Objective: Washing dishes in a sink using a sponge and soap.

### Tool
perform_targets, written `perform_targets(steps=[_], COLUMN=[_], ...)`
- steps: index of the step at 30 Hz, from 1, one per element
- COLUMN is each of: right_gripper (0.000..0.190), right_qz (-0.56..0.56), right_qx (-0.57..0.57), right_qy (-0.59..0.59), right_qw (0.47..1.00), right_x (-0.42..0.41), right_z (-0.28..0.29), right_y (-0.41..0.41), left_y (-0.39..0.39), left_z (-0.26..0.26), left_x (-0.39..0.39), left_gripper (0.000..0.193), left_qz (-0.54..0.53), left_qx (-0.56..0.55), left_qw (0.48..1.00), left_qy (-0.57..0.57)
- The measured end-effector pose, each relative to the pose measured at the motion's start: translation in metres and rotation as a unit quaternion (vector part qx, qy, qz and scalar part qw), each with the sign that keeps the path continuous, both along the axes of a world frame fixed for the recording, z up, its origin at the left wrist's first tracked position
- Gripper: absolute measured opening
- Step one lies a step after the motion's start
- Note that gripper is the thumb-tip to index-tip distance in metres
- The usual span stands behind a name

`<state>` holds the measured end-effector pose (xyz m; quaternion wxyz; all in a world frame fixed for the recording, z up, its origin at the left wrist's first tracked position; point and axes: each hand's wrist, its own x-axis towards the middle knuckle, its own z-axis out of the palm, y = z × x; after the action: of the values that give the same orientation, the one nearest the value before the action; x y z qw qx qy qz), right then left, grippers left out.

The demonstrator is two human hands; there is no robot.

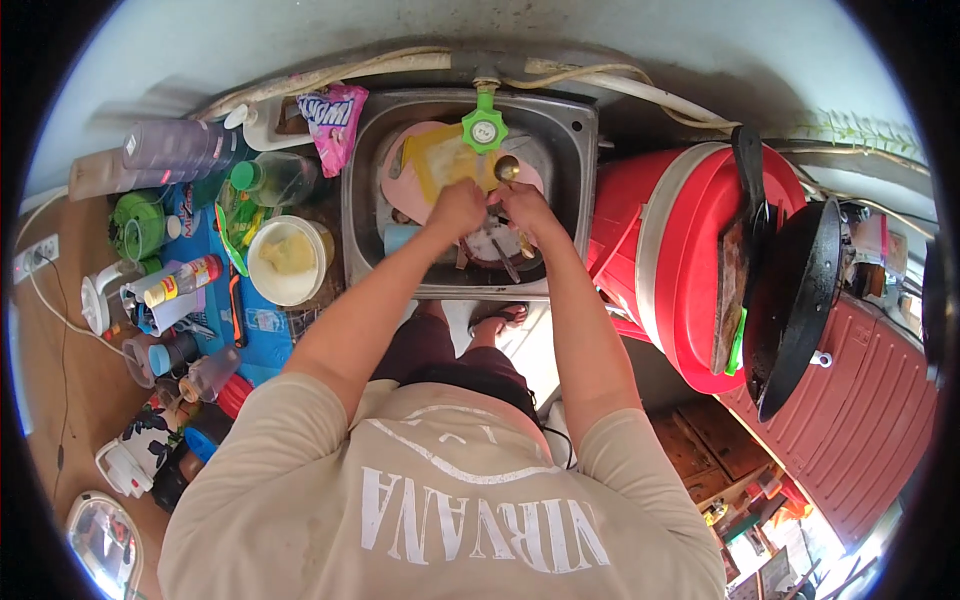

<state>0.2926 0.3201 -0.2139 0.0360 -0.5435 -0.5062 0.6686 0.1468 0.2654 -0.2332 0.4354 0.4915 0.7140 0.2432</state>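
Both my hands are over a stainless steel sink (358,225). My right hand (527,211) grips a metal spoon (507,168), its round bowl pointing toward the wall. Beside it, almost touching, my left hand (459,208) has curled fingers; what they hold is hidden. Just below the hands lies a bowl of suds (480,244) with a metal utensil (505,261) in it. Under and behind the hands are a yellow rectangular item (427,165) and a pink plate (401,193). A light blue item (400,238) sits left, partly covered by my left forearm.
A green tap handle (481,129) juts over the sink. Left of it stand a white bucket (259,262), a pink detergent bag (341,127), a green-capped bottle (281,178) and several jars. A red plastic barrel (619,217) stands right, with a black wok (795,307) beside it.
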Motion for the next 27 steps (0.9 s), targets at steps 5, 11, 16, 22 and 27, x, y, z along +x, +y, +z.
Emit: perform_targets(steps=[5, 11, 16, 22, 27], right_gripper=[0.027, 0.025, 0.023, 0.021, 0.023], right_qz=[-0.081, -0.108, -0.141, -0.2, 0.17], right_qx=[0.022, -0.021, -0.049, -0.075, 0.331], right_qy=[0.013, 0.001, 0.053, 0.136, -0.108], right_qw=[0.996, 0.994, 0.987, 0.967, 0.922], right_x=[0.018, 0.028, 0.051, -0.01, -0.048], right_z=[0.019, 0.039, 0.037, 0.031, 0.017], right_y=[-0.013, -0.024, -0.023, -0.027, -0.019], left_y=[-0.028, -0.033, -0.023, -0.025, 0.0], left_z=[0.028, -0.026, 0.045, 0.055, 0.042], left_x=[0.069, 0.094, 0.06, 0.013, 0.004], left_gripper=[0.058, 0.05, 0.022, 0.025, 0.039], left_qz=[0.038, 0.196, -0.028, 0.175, 0.32], left_qx=[-0.161, -0.199, -0.303, -0.07, -0.041], left_qw=[0.981, 0.959, 0.95, 0.976, 0.914], left_qy=[0.1, 0.045, -0.072, -0.109, -0.247])
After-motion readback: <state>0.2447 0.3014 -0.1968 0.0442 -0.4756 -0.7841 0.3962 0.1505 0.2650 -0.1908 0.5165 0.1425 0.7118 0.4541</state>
